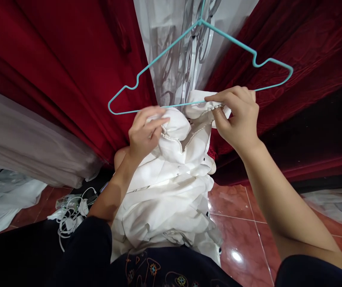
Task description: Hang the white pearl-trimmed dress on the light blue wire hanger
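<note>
A white dress (171,207) with a pearl-trimmed, notched neckline lies bunched over my lap, its top raised to a turquoise clothes hanger (229,38). Part of the white fabric is folded over the hanger's bottom bar. My right hand (238,115) pinches the pearl edge on the right side, thumb below and fingers above, close to the bar. On the other side, my left hand (145,131) is closed at the neckline's left edge, fingers over the bar and the white cloth. Its thumb is partly hidden.
Deep red curtains (78,71) hang on both sides, with white metal scrollwork (193,59) between them. A tangle of white cables (69,223) lies at the lower left. Red floor tiles (236,231) show at the right, and pale sheer fabric (33,135) hangs at the left.
</note>
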Motion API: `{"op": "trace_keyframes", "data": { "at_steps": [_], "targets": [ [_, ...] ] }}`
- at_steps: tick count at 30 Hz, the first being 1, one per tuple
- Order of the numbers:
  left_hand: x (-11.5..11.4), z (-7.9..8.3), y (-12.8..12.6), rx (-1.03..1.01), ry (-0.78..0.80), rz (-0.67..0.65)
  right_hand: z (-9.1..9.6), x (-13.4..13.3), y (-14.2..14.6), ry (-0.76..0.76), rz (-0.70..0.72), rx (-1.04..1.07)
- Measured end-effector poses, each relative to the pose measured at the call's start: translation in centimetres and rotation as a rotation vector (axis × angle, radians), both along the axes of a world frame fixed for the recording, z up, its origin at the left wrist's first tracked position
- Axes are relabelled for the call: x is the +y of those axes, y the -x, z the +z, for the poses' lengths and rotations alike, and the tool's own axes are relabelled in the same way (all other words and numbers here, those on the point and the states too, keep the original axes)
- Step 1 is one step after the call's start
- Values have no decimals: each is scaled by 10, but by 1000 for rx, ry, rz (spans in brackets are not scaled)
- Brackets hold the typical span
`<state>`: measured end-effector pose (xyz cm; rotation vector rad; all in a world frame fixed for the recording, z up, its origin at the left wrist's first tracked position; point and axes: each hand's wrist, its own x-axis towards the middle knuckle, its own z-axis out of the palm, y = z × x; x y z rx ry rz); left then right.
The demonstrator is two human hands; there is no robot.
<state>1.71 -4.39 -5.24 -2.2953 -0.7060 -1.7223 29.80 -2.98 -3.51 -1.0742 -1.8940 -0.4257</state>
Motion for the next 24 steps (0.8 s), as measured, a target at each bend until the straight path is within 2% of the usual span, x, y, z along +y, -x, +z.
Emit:
{"op": "trace_keyframes", "data": {
  "at_steps": [2,4,6,8,11,13,15,18,20,24],
  "targets": [
    [-11,-13,4,2,40,-62,-1,-4,-2,24,-1,4],
    [-15,-27,12,-61,281,-35,1,-9,-3,73,-3,8],
    [-7,-35,27,-273,524,68,4,-11,-4,117,-1,26],
    [12,-35,47,-527,587,166,7,-13,-4,149,1,50],
    [45,-15,83,-710,401,216,7,-13,-2,154,9,86],
    [57,8,102,-691,270,226,5,-13,0,118,30,114],
    [57,34,112,-636,196,232,2,-12,2,85,40,131],
    [47,69,107,-537,217,224,-1,-10,5,68,34,136],
    [46,85,95,-423,289,208,-1,-10,6,68,47,141],
    [59,94,64,-187,358,186,-2,-9,4,87,37,134]
  ]
}}
